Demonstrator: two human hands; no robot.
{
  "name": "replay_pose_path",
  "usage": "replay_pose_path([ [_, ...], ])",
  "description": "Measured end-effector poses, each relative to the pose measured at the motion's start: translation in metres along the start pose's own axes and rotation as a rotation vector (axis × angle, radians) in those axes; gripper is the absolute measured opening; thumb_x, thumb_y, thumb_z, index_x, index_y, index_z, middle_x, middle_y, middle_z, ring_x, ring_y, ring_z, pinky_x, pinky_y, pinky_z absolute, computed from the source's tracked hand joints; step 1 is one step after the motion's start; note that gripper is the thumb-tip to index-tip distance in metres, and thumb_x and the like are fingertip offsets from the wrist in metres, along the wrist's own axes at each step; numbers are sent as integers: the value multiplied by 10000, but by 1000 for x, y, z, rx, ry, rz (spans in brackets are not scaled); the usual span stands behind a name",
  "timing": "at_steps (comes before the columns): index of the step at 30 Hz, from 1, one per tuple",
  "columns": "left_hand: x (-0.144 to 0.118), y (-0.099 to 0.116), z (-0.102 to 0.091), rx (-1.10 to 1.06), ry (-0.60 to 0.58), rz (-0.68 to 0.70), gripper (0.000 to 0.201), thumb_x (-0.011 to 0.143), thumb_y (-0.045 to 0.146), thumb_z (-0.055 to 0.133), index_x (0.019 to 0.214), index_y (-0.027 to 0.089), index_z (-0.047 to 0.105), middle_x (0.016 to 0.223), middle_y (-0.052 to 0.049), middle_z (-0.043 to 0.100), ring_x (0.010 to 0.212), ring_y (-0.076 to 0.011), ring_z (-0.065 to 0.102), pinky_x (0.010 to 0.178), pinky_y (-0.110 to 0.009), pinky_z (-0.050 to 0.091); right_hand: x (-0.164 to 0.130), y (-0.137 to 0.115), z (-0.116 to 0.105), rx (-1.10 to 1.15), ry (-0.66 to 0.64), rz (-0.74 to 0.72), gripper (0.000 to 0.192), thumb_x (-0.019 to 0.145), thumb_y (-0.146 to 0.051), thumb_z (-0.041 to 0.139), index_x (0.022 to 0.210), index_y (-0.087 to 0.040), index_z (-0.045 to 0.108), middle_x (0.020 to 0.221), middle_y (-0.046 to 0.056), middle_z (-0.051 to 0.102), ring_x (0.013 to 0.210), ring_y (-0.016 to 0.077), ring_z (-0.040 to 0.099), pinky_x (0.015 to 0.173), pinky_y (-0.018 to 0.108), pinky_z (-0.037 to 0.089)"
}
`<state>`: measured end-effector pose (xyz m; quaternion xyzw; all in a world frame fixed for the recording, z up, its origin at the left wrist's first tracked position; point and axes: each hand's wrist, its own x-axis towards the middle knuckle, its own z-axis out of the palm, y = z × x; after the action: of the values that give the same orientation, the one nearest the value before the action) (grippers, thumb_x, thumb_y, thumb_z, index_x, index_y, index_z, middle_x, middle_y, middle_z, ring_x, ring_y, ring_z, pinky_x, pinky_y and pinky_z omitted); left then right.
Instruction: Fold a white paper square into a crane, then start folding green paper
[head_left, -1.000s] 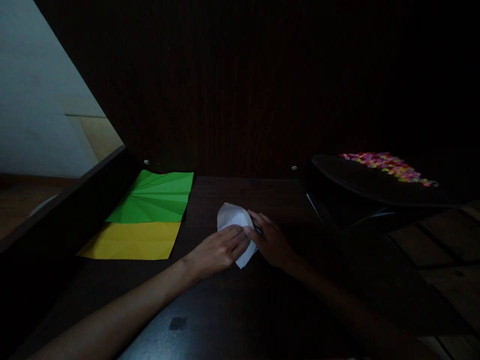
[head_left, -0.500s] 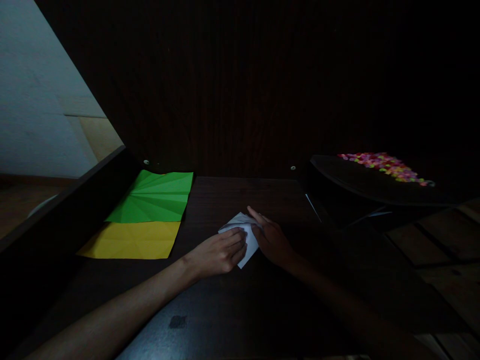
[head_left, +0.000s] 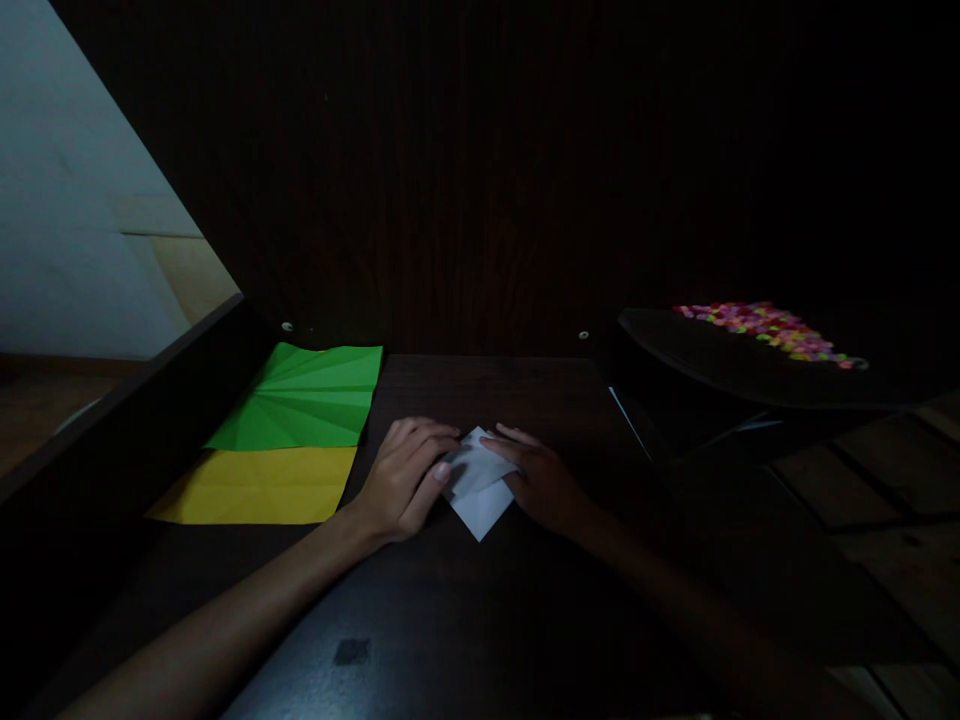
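Note:
A small white sheet of folded paper (head_left: 480, 508) lies on the dark tabletop, turned like a diamond with one corner toward me. Folded layers cross its upper half. At its left edge is my left hand (head_left: 405, 482), the thumb at the paper's side and the curled fingers on its upper left. My right hand (head_left: 544, 482) holds the paper's right side, its fingers bent over the upper right edge. The right thumb is hidden in shadow, and both hands cover the side corners.
A creased green sheet (head_left: 307, 400) overlaps a yellow sheet (head_left: 262, 487) on the left of the tabletop (head_left: 450, 620). A dark upright panel (head_left: 450, 200) rises behind. On the right, a heap of small colourful pieces (head_left: 772, 332) sits on a dark curved surface (head_left: 675, 350).
My left hand has drawn back from the middle of the paper to its left edge, uncovering the folded layers. My right hand stays on the right side, its raised finger now lowered.

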<state>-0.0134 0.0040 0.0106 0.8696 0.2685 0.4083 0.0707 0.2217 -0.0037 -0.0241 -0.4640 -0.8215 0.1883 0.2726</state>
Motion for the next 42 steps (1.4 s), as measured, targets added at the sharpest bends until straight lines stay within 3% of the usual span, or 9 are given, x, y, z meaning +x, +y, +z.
replay_pose_path([
  [3, -1, -7, 6, -11, -162, -112, 259, 950, 218, 466, 1156, 159, 611, 1132, -99, 687, 1082, -261, 570, 916, -458, 462, 0, 0, 1, -4, 6, 9, 618, 733, -39, 483, 1313, -221, 591, 1371, 75, 577, 1340, 257, 460, 1121, 524, 359],
  [8, -6, -14, 15, 56, -399, -88, 437, 920, 252, 525, 1344, 147, 520, 1346, -125, 588, 1307, -313, 435, 1033, -529, 407, -2, 3, 3, -3, 25, -12, 594, 710, -60, 511, 1277, -202, 619, 1362, 94, 583, 1340, 271, 456, 1113, 533, 366],
  [16, -6, -18, 13, 135, -579, -24, 435, 961, 297, 467, 1363, 129, 455, 1533, -131, 363, 1453, -347, 203, 1119, -597, 290, -4, 1, 0, 1, 41, -68, 607, 730, -144, 573, 1333, -207, 555, 1349, 117, 590, 1319, 300, 468, 1075, 548, 394],
  [22, -5, -24, 17, 134, -565, -16, 434, 948, 349, 493, 1331, 149, 457, 1536, -138, 356, 1439, -345, 247, 1139, -598, 250, -6, -4, -8, 25, 5, -24, 720, 730, -212, 600, 1425, -147, 420, 1399, 185, 514, 1295, 312, 480, 1062, 518, 401],
  [27, -1, -25, 11, 130, -583, -2, 456, 955, 385, 495, 1348, 155, 475, 1502, -142, 411, 1409, -339, 311, 1120, -588, 278, -12, 4, -16, 111, -42, -78, 756, 836, -398, 588, 1498, -195, 283, 1446, 147, 483, 1348, 337, 405, 1087, 581, 327],
  [30, -1, -24, 8, 118, -539, 29, 453, 954, 405, 507, 1343, 173, 512, 1433, -135, 497, 1328, -315, 419, 1076, -537, 356, -14, 10, -18, 166, -77, -57, 699, 894, -384, 506, 1519, -219, 239, 1400, 104, 547, 1382, 332, 364, 1112, 616, 263],
  [34, -4, -21, 8, 146, -467, 49, 418, 935, 417, 537, 1249, 150, 607, 1207, -145, 621, 1087, -290, 553, 939, -475, 465, -15, 12, -18, 199, -62, -65, 530, 948, -319, 403, 1473, -269, 366, 1387, 46, 569, 1416, 289, 328, 1133, 593, 274],
  [38, -5, -18, 9, 113, -419, 56, 324, 931, 376, 550, 1111, 136, 671, 1052, -127, 650, 976, -255, 579, 899, -426, 499, -10, 4, -11, 160, 27, -118, 407, 971, -260, 391, 1346, -276, 547, 1362, 40, 591, 1319, 253, 485, 1128, 551, 343],
  [42, -7, -18, 10, 13, -399, -71, 455, 902, 338, 591, 1309, 138, 545, 965, -100, 658, 918, -229, 611, 826, -376, 550, -7, 2, -3, 51, 90, -227, 433, 923, -183, 490, 1342, -279, 547, 1237, 47, 679, 1159, 229, 627, 1104, 555, 385],
])
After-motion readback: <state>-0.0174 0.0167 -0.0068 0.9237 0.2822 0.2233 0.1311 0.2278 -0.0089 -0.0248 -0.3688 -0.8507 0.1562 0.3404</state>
